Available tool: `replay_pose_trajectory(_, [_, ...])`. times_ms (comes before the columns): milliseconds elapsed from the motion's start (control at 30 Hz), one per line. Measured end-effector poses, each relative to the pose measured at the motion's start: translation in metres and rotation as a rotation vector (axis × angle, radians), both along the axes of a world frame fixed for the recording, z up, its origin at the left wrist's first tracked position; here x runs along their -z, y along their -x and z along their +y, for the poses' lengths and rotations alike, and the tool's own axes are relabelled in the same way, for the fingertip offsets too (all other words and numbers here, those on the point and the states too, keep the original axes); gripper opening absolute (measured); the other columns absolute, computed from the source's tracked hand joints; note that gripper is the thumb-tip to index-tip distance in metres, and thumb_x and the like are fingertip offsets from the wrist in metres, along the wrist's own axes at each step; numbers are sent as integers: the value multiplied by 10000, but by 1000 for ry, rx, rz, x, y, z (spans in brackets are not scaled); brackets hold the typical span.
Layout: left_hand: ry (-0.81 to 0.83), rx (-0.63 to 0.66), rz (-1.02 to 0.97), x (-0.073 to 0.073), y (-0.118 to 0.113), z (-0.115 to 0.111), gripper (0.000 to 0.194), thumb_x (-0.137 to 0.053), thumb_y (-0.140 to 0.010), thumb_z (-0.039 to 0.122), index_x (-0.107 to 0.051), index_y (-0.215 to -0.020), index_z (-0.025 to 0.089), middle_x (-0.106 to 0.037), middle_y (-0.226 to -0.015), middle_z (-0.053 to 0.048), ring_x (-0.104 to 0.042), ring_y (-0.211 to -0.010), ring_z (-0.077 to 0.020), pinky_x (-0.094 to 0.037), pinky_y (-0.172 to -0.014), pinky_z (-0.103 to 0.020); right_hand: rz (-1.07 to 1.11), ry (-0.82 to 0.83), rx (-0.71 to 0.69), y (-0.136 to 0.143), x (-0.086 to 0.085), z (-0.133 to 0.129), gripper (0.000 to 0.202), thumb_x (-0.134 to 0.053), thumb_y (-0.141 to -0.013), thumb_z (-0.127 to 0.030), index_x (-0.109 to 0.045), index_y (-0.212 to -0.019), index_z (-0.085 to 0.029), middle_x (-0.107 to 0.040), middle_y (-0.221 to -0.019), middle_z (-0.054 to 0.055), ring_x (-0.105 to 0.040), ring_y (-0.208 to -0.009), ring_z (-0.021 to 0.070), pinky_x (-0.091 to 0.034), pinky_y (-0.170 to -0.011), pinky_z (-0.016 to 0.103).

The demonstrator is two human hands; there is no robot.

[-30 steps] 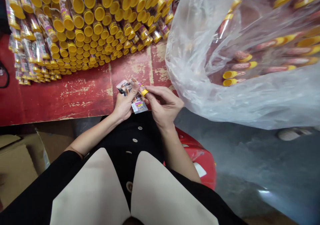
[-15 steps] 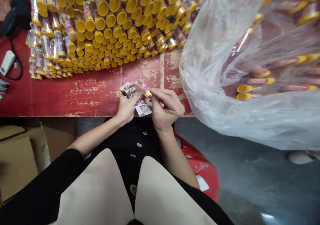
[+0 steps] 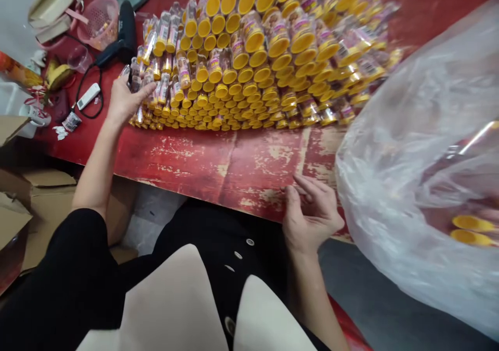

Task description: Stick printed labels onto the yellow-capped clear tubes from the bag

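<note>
At the red tabletop, our left hand reaches to the left end of the stacked yellow-capped tubes, thumb and fingers spread; we cannot tell whether it grips 1. Our right hand, partly open with fingers loosely curled, hovers at the front edge. Between stack and edge, a strip of scuffed surface gives us room to move, bounded on the right by a translucent plastic bag that overhangs the edge and holds at least 2 yellow-capped tubes. Beyond our left hand sit a white remote, a pink basket and bananas; cardboard boxes stand below, over by our left, and grey floor shows at right.
</note>
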State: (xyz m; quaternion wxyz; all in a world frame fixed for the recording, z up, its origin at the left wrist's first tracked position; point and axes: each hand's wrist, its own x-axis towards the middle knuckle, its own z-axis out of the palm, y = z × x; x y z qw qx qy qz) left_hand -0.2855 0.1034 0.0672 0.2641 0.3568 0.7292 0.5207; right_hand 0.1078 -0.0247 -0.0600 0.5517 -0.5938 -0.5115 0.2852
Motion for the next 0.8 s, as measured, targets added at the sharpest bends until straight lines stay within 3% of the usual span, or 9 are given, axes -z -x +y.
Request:
replay_pose_trajectory(67, [17, -8, 42, -8, 5, 1, 331, -740, -858, 515, -638, -981, 225, -615, -695, 43, -552, -1077, -206, -395, -1106, -448, -3, -24, 12, 0, -5, 0, 283, -733, -851, -287, -779, -1103, -166, -720, -1079, 112, -693, -926, 170, -593, -766, 315])
replay_pose_trajectory(133, [-39, -5, 63, -6, -5, -6, 373, -748, -835, 556, -639, -1005, 242, -625, -730, 39, -554, -1083, -209, -403, -1087, -445, 33, -43, 22, 2, -11, 0, 271, -729, -858, -276, -778, -1108, -180, -713, -1079, 98, -680, -853, 140, -590, -727, 295])
replay_pose_trajectory(267, [-176, 57, 76, 22, -39, -22, 532, -809, -674, 681, -657, -956, 256, -673, -852, -28, -601, -1107, -276, -480, -915, -422, 115, -42, -155, 16, -26, 2, 277, -663, -914, -259, -745, -1177, -241, -687, -1121, 70, -678, -783, 116, -604, -690, 299])
replay_pose_trajectory(367, [-229, 44, 149, 43, -49, -20, 585, -892, -549, 650, -644, -909, 261, -685, -958, -56, -601, -1134, -296, -496, -891, -401, 60, -73, -356, 27, -35, 6, 324, -633, -930, -233, -709, -1242, -270, -693, -1131, 71, -701, -835, 139, -611, -728, 327])
replay_pose_trajectory(467, [-220, 30, 218, 46, -43, -13, 606, -965, -475, 530, -628, -902, 264, -682, -1039, -55, -583, -1174, -294, -490, -949, -396, 58, -66, -395, 30, -39, 7, 322, -621, -937, -249, -702, -1248, -270, -695, -1140, 76, -696, -836, 138, -619, -736, 336])
replay_pose_trajectory(633, [-212, -30, 304, 39, -25, -18, 519, -933, -583, 482, -606, -921, 262, -671, -1048, -62, -588, -1165, -280, -472, -986, -392, 132, 21, -315, 23, -30, 2, 276, -641, -927, -291, -731, -1185, -249, -712, -1098, 73, -683, -817, 134, -607, -730, 325])
replay_pose_trajectory(733, [-234, -91, 360, 44, -16, -22, 513, -929, -598, 461, -582, -915, 256, -667, -1062, -63, -581, -1158, -268, -456, -990, -374, 122, 41, -295, 19, -23, 0, 265, -654, -919, -291, -741, -1164, -242, -723, -1091, 77, -688, -856, 150, -597, -759, 336])
replay_pose_trajectory(800, [-212, -86, 385, 47, -12, -21, 472, -929, -604, 435, -576, -850, 240, -661, -961, -52, -587, -1109, -260, -449, -970, -361, 114, 45, -296, 17, -21, 0, 264, -655, -918, -289, -742, -1163, -241, -725, -1096, 77, -687, -857, 150, -591, -765, 338])
